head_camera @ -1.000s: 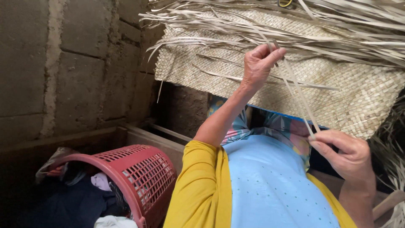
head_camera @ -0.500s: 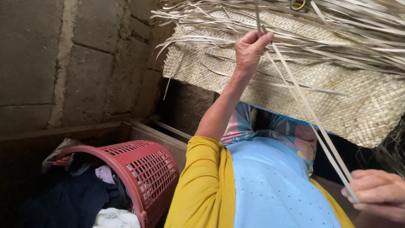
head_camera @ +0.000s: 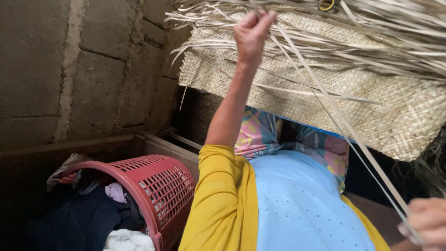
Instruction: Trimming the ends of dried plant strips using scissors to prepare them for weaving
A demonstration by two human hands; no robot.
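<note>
two hands stretch a pair of long, narrow dried leaf strips (head_camera: 325, 100) taut across the view, from 12 o'clock down to 4 o'clock. left hand (head_camera: 251, 32), raised on a bare forearm out of a yellow sleeve (head_camera: 218, 200), is pinched closed on the upper end of the strips, fingers pointing up. right hand (head_camera: 425, 223), at the 4 o'clock corner and partly cut off by the frame edge, is closed on the lower end, fingertips (head_camera: 406, 227) pressed on the strip. the strips thus run clear between the two grips, passing in front of the woven mat (head_camera: 385, 111), which hangs over the lap with its loose, unwoven leaf ends (head_camera: 371, 42) fanned along the top. step in hand, as judged: drawing out and tensioning a strip pair apart from the loose ends. the next move would call for both pinches to hold firm and the strips to stay flat and untwisted, well apart from neighbouring ends. at 8 o'clock lies a red plastic laundry basket (head_camera: 158, 190), tipped, with clothes (head_camera: 93, 218) inside, beside a block wall (head_camera: 69, 69).
</note>
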